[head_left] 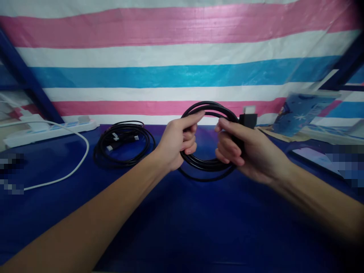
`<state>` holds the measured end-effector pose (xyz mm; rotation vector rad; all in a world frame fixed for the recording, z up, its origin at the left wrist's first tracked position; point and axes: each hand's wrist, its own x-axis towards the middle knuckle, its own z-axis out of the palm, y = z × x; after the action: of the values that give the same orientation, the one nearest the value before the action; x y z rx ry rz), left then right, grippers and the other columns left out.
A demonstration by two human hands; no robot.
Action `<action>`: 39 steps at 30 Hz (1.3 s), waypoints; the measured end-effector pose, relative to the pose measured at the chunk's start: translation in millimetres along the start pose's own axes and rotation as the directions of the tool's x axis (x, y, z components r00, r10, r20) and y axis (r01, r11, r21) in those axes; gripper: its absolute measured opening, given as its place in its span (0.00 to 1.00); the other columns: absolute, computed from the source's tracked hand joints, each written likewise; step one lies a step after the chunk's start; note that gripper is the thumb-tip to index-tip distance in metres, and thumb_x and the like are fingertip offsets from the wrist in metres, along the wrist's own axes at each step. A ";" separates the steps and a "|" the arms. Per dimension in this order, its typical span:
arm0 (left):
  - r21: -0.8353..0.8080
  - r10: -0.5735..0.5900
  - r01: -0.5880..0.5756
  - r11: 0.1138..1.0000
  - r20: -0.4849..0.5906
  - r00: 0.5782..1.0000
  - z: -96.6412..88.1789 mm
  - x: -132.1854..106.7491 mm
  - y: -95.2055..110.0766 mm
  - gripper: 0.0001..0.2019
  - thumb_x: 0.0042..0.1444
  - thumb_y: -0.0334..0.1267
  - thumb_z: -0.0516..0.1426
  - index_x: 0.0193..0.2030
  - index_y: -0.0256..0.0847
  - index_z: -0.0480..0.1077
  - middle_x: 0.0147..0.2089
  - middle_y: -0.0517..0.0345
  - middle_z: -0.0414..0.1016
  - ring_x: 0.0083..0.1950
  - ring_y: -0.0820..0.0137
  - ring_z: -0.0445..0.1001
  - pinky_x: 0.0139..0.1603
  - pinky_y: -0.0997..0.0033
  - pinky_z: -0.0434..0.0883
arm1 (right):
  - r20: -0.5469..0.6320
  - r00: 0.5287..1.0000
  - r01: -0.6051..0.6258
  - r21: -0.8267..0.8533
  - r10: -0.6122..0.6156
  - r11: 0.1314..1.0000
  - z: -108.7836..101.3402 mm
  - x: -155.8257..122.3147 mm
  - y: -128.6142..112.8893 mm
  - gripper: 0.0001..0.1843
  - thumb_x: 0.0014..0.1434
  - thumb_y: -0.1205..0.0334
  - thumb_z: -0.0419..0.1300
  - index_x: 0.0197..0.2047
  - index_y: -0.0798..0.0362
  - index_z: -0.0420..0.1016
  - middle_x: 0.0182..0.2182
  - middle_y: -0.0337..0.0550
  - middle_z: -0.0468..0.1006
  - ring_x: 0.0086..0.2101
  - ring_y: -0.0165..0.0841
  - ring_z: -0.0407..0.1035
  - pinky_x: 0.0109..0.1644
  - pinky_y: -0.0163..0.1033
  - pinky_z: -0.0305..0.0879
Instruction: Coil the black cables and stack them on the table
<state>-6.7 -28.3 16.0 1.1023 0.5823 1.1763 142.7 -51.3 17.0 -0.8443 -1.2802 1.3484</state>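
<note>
A coiled black cable (207, 165) is held up above the blue tabletop, in loops between my two hands. My left hand (182, 138) is closed round the left side of the coil, its thumb lying along the upper loops. On the right side, my right hand (241, 146) has its fingers wrapped round the loops. The cable's plug (248, 118), a black block with a pale rectangular tip that looks like HDMI, sticks up just above my right hand. Part of the coil is hidden behind the fingers.
Another coil of black cable (123, 161) with pale-tipped connectors lies at left. A white power strip (68, 127) and white cord (87, 146) are farther left. At right are a blue printed pouch (301, 113) and a phone (315, 159). A striped sheet (170, 76) hangs behind.
</note>
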 end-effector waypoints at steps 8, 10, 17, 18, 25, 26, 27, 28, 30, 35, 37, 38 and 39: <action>0.154 0.198 -0.213 0.965 0.106 0.974 -7.2 10.4 -1.8 0.12 0.54 0.45 0.58 0.28 0.38 0.68 0.29 0.59 0.70 0.36 0.73 0.73 0.44 0.73 0.69 | -0.123 0.986 0.102 -0.070 -0.110 0.992 -13.2 3.4 -2.2 0.22 0.49 0.73 0.59 0.12 0.53 0.52 0.09 0.29 0.47 0.11 0.19 0.40 0.16 0.33 0.39; 0.211 0.291 -0.257 0.943 -0.151 0.945 -19.1 18.5 -5.6 0.12 0.55 0.46 0.57 0.33 0.39 0.69 0.36 0.57 0.71 0.40 0.73 0.71 0.46 0.73 0.68 | -0.144 0.984 0.108 -0.008 -0.108 0.994 -14.9 3.6 -4.7 0.24 0.51 0.70 0.58 0.13 0.52 0.49 0.10 0.29 0.44 0.11 0.20 0.39 0.16 0.34 0.40; 0.061 -0.160 0.167 0.984 -0.098 0.982 -21.6 20.0 -22.1 0.23 0.56 0.58 0.53 0.34 0.36 0.68 0.36 0.46 0.73 0.37 0.65 0.75 0.42 0.65 0.72 | -0.203 0.975 0.126 0.156 -0.093 0.980 -14.5 4.4 -17.1 0.26 0.63 0.64 0.53 0.16 0.53 0.47 0.11 0.30 0.40 0.11 0.22 0.34 0.15 0.34 0.39; 0.002 -0.162 0.162 0.987 0.048 0.986 -14.6 16.7 -22.2 0.25 0.57 0.60 0.50 0.36 0.36 0.69 0.35 0.47 0.74 0.37 0.66 0.76 0.42 0.66 0.73 | -0.221 0.972 0.113 0.163 -0.076 0.980 -14.6 5.7 -16.0 0.26 0.63 0.63 0.53 0.16 0.53 0.47 0.11 0.30 0.41 0.11 0.22 0.35 0.15 0.33 0.40; -0.074 0.071 -0.067 0.995 0.056 0.996 6.2 7.4 -16.8 0.16 0.59 0.51 0.54 0.36 0.38 0.68 0.29 0.58 0.74 0.34 0.71 0.77 0.42 0.72 0.74 | -0.259 0.961 0.092 -0.020 -0.094 0.996 -22.4 19.1 10.1 0.25 0.63 0.56 0.56 0.16 0.53 0.55 0.11 0.33 0.56 0.14 0.24 0.57 0.24 0.34 0.62; -0.052 0.076 -0.075 0.996 0.005 0.997 4.5 8.5 -16.2 0.16 0.59 0.51 0.53 0.35 0.38 0.68 0.28 0.59 0.73 0.30 0.73 0.76 0.38 0.74 0.74 | -0.203 0.973 0.088 -0.107 -0.108 0.990 -23.6 20.5 14.1 0.25 0.62 0.56 0.56 0.16 0.53 0.58 0.11 0.34 0.59 0.15 0.26 0.62 0.26 0.34 0.63; -0.021 0.072 -0.073 0.997 -0.055 0.996 2.4 9.5 -15.5 0.17 0.59 0.52 0.53 0.33 0.38 0.68 0.25 0.60 0.71 0.26 0.75 0.74 0.33 0.76 0.73 | -0.138 0.984 0.084 -0.192 -0.111 0.978 -24.5 21.6 17.7 0.24 0.62 0.56 0.56 0.16 0.54 0.60 0.12 0.36 0.61 0.17 0.28 0.65 0.27 0.35 0.65; 0.016 0.055 -0.054 0.998 -0.116 0.992 0.4 10.4 -14.7 0.19 0.59 0.53 0.53 0.31 0.37 0.67 0.23 0.61 0.69 0.22 0.77 0.71 0.28 0.78 0.71 | -0.075 0.992 0.079 -0.267 -0.103 0.960 -25.1 22.3 20.5 0.24 0.61 0.56 0.57 0.16 0.54 0.62 0.12 0.38 0.63 0.18 0.29 0.68 0.28 0.35 0.66; 0.092 0.022 -0.003 0.996 -0.208 0.978 -3.0 11.4 -12.7 0.19 0.60 0.51 0.52 0.27 0.37 0.64 0.20 0.62 0.66 0.17 0.79 0.66 0.21 0.79 0.65 | 0.024 0.997 0.072 -0.363 -0.069 0.929 -25.4 22.7 23.7 0.23 0.61 0.56 0.58 0.17 0.56 0.64 0.13 0.39 0.65 0.19 0.32 0.70 0.28 0.36 0.67; 0.231 0.113 -0.053 0.971 -0.252 0.961 -6.0 12.5 -6.9 0.15 0.65 0.45 0.46 0.30 0.39 0.61 0.21 0.62 0.68 0.16 0.78 0.67 0.19 0.78 0.63 | 0.098 0.994 0.073 -0.357 -0.040 0.931 -22.3 17.0 17.2 0.20 0.58 0.56 0.61 0.20 0.55 0.62 0.12 0.34 0.62 0.14 0.27 0.64 0.24 0.35 0.66; 0.221 0.117 -0.057 0.974 -0.270 0.956 -5.2 12.9 -4.3 0.14 0.66 0.45 0.43 0.32 0.41 0.58 0.21 0.62 0.69 0.16 0.77 0.67 0.20 0.77 0.65 | 0.101 0.993 0.082 -0.300 -0.054 0.950 -21.5 14.7 13.5 0.18 0.58 0.58 0.62 0.21 0.55 0.62 0.12 0.31 0.60 0.12 0.23 0.58 0.22 0.34 0.64; 0.203 0.104 -0.050 0.978 -0.267 0.958 -4.1 12.6 -3.3 0.14 0.66 0.45 0.43 0.32 0.42 0.57 0.21 0.63 0.69 0.16 0.77 0.67 0.20 0.77 0.65 | 0.091 0.994 0.088 -0.273 -0.065 0.958 -21.8 14.3 12.6 0.17 0.57 0.59 0.62 0.22 0.55 0.63 0.12 0.31 0.60 0.11 0.21 0.55 0.21 0.33 0.62; 0.186 0.091 -0.045 0.982 -0.246 0.965 -2.3 11.8 -2.6 0.14 0.66 0.47 0.43 0.33 0.42 0.56 0.22 0.63 0.69 0.16 0.77 0.67 0.21 0.77 0.65 | 0.067 0.994 0.098 -0.254 -0.084 0.962 -22.8 14.6 12.4 0.15 0.57 0.60 0.63 0.23 0.55 0.64 0.13 0.31 0.60 0.11 0.21 0.54 0.20 0.33 0.61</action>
<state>-3.6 -16.4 14.8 1.1377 0.8683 1.3567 158.8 -30.4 3.2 -0.9177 -1.5431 1.1550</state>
